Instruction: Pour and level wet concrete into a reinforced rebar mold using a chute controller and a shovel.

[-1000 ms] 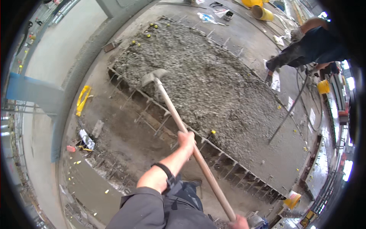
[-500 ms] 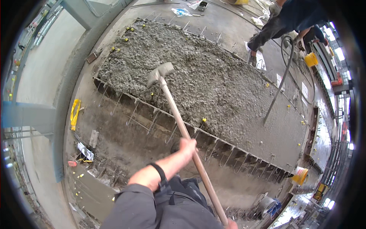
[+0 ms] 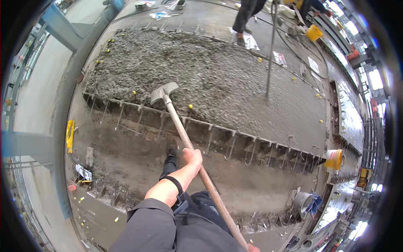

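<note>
A long-handled hoe (image 3: 184,134) with a wooden shaft slants up and left from the lower edge. My left hand (image 3: 192,157) wraps around the middle of its shaft. Lower down, my right hand (image 3: 253,248) grips the shaft's end, mostly cut off by the picture's edge. The hoe's mud-grey blade (image 3: 163,93) is at the near edge of a wide bed of wet concrete (image 3: 201,71). That concrete is rough and lumpy on the left, smoother on the right. Small yellow caps (image 3: 190,106) dot its borders. A side form (image 3: 235,133) with bent steel bars runs along its near edge.
A dark hose (image 3: 272,54) stands in the concrete, near another person's legs (image 3: 247,19) at the far side. Yellow buckets (image 3: 333,159) stand at the right. A yellow strap (image 3: 70,136) lies left. My foot (image 3: 171,147) is below the form.
The hoe's blade has come back from over the concrete to its near edge, both hands still on the shaft. My view has shifted. The other person, stooping before, shows mainly legs now.
</note>
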`<move>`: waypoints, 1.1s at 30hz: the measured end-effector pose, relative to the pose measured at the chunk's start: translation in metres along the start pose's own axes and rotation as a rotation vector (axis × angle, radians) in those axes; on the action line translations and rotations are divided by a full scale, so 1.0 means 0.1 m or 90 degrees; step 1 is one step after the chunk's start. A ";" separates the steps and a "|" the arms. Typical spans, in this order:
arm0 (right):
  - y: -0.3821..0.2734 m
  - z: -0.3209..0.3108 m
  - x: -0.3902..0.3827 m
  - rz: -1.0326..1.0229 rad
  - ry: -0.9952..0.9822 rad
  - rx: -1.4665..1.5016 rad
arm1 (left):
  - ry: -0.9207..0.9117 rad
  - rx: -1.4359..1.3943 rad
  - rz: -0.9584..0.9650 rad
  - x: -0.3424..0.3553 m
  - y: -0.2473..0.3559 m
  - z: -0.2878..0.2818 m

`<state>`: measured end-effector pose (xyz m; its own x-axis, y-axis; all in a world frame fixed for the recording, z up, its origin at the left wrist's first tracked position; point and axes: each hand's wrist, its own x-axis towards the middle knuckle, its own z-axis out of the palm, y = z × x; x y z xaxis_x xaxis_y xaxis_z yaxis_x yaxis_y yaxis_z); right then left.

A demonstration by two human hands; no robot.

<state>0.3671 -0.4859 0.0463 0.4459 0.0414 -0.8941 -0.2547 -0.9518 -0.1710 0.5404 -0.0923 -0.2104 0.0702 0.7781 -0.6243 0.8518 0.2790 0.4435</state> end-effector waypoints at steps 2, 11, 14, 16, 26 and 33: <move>0.51 0.22 -0.09 -0.019 0.017 0.067 | -0.048 0.044 0.001 -0.43 -0.10 0.03; 1.47 0.34 -0.66 0.162 -0.192 0.176 | -0.080 0.130 0.017 -1.55 -0.74 0.30; 1.49 0.23 -0.79 0.162 -0.213 0.197 | -0.171 -0.004 -0.010 -1.61 -1.00 0.36; 1.55 0.24 -0.83 0.158 -0.213 0.229 | -0.235 -0.230 -0.092 -1.69 -1.03 0.30; 0.25 0.16 -0.35 0.119 0.003 -0.016 | -0.281 -0.161 0.027 -0.73 -0.19 0.85; 1.06 0.87 -1.21 0.124 -0.016 0.084 | -0.248 0.016 0.012 -1.58 -1.05 0.94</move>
<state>0.2118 -0.5656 0.1000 0.3562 -0.1307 -0.9252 -0.4449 -0.8944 -0.0449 0.4890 -0.2974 -0.2185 0.2740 0.5094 -0.8158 0.8604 0.2491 0.4445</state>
